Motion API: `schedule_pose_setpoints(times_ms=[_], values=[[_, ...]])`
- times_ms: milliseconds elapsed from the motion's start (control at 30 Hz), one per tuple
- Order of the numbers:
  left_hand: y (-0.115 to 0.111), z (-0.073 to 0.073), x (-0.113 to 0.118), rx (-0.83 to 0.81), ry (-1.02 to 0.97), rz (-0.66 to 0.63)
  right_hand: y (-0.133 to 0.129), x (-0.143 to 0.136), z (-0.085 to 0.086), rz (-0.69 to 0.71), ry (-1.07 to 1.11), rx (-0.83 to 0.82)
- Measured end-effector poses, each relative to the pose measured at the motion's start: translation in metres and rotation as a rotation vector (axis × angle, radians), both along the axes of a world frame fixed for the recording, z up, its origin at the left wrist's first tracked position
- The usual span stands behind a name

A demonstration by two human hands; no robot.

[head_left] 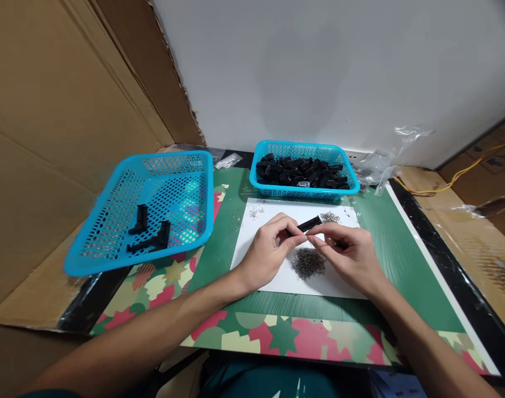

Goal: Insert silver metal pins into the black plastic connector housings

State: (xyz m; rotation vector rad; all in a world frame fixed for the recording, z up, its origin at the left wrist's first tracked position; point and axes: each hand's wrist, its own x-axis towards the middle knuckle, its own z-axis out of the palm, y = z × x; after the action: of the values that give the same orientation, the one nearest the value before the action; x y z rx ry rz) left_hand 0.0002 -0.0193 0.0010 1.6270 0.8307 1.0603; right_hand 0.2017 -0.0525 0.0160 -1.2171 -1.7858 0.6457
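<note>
Over a white sheet (252,271), my left hand (273,246) is closed around a long black plastic part (310,224), whose far end sticks out to the upper right. The thumb and forefinger of my right hand (347,251) are pinched together at the left thumb tip, beside the part. Whatever sits in that pinch is too small to make out. Just below the fingers lies a dark pile of tiny metal pieces (308,262), like small springs. A smaller pile (330,218) of similar pieces lies behind my right hand.
A blue basket (304,193) full of black plastic parts (298,171) stands at the back. To the left, a larger tilted blue basket (209,221) holds a few black parts (153,240). Cardboard (41,138) walls the left side; plastic bags (374,166) lie at the back right.
</note>
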Motion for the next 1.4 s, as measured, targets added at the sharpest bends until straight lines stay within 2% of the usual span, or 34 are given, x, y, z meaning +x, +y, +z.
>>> schedule_pose_setpoints(times_ms=[200,333,433,600,700,900,1067,1400], values=[[0.001,0.001,-0.001,-0.007,0.050,-0.004,0.001,0.000,0.000,0.020,-0.064,0.088],[0.002,0.009,-0.004,-0.022,0.085,-0.008,0.000,-0.002,0.000,-0.071,-0.107,0.188],[0.001,0.012,-0.005,-0.078,0.077,-0.038,-0.001,-0.002,0.000,-0.146,-0.148,0.322],[0.000,0.004,0.000,-0.080,-0.117,-0.029,-0.002,-0.003,-0.001,-0.221,-0.219,0.529],[0.000,-0.001,0.002,-0.062,-0.173,-0.034,-0.001,-0.003,-0.005,-0.200,-0.265,0.596],[0.000,-0.002,0.001,-0.092,-0.143,-0.071,-0.001,0.001,-0.014,-0.065,-0.375,0.605],[0.001,-0.003,0.001,-0.093,-0.134,-0.063,-0.002,0.005,-0.018,-0.018,-0.381,0.560],[0.004,-0.001,0.001,-0.122,-0.113,-0.052,0.000,0.008,-0.015,0.074,-0.430,0.471]])
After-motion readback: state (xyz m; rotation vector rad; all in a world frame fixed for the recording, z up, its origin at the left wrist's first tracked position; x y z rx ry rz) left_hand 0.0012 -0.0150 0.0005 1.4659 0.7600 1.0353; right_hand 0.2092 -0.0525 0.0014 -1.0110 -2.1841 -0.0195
